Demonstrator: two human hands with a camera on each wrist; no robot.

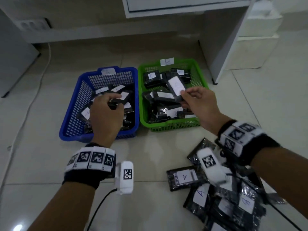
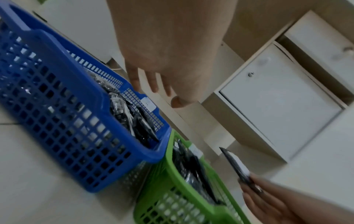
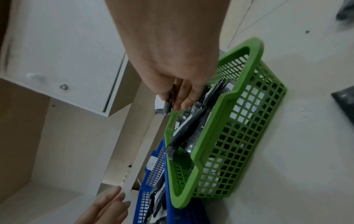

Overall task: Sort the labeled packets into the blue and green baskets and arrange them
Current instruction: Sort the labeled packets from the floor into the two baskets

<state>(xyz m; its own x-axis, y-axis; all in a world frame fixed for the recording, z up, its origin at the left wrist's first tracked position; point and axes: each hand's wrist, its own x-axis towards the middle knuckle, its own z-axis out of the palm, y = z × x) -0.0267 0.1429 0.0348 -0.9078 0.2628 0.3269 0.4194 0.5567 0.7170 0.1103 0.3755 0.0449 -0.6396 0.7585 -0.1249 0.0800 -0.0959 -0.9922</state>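
Note:
Over the blue basket [image 1: 66,130] hovers my left hand [image 1: 114,102]; the left wrist view shows its fingers [image 2: 153,86] straight and holding nothing. Black packets with white labels lie loosely inside that basket. My right hand [image 1: 184,96] pinches a black packet [image 1: 175,86] by its near end, white label up, above the green basket [image 1: 173,129]. The right wrist view shows the same packet [image 3: 168,104] edge-on between thumb and fingers, over the green basket [image 3: 239,136], which holds several packets. More labelled packets [image 1: 225,202] are heaped on the floor under my right forearm, one marked A [image 1: 183,177].
Both baskets sit side by side on a pale tiled floor. A white desk panel [image 1: 225,39] stands just behind and right of the green basket. A cable [image 1: 33,97] runs along the floor at the left, with a power strip [image 1: 31,25] at the wall.

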